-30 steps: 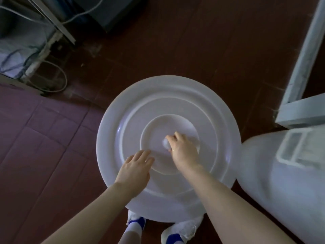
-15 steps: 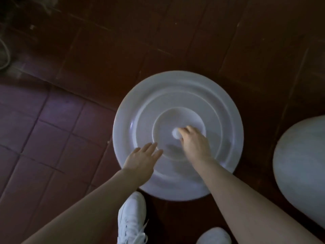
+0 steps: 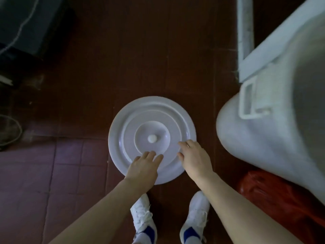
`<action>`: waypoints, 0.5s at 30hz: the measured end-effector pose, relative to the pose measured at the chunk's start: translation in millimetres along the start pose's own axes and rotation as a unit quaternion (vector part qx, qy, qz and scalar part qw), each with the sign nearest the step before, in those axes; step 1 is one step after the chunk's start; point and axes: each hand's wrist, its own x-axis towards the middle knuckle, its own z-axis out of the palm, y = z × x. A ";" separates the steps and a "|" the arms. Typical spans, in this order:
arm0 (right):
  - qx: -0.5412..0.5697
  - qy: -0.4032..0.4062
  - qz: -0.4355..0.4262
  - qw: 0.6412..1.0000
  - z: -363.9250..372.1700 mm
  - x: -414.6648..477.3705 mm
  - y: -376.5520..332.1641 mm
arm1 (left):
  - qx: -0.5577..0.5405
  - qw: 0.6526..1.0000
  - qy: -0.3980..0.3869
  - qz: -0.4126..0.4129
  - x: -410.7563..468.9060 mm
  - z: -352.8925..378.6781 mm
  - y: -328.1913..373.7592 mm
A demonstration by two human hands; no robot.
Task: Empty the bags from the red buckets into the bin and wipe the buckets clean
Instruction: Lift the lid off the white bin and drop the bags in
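View from above, looking down past two bare forearms at a dark red tiled floor (image 3: 123, 59). A round white plastic lid (image 3: 121, 138) lay flat at the centre, ringed with raised concentric circles and topped by a small white knob (image 3: 152, 138) at its middle. It was not possible to tell whether the lid rested on the floor or capped a container.

The left hand (image 3: 143, 166) was over the lid's near edge, palm down, its fingers straight and close together and pointing toward the knob, holding nothing. The right hand (image 3: 194, 158) was over the lid's near right edge, palm down, fingers loosely extended and a little spread, also holding nothing. Whether either hand touched the lid could not be told.

To the right of the lid, apart from it, stood a large white plastic bin (image 3: 260, 141) with a moulded loop handle (image 3: 249, 101) on its side; its far part was blurred. A crumpled red plastic bag (image 3: 274, 196) lay on the floor to the near right of the lid, partly tucked under the bin's side.

Just nearer than the lid, two white shoes with blue patches, the left shoe (image 3: 143, 221) and the right shoe (image 3: 195, 215), stood side by side. Beyond the lid to the far right ran a pale painted frame (image 3: 245, 27). To the far left sat a dark, shadowed object (image 3: 26, 23), and a loop of cable (image 3: 17, 131) lay left of the lid.
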 end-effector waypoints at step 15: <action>0.164 0.124 0.259 0.944 -88.1 -262.2 149.6 | 0.108 0.975 -0.047 0.187 -55.3 -70.5 242.5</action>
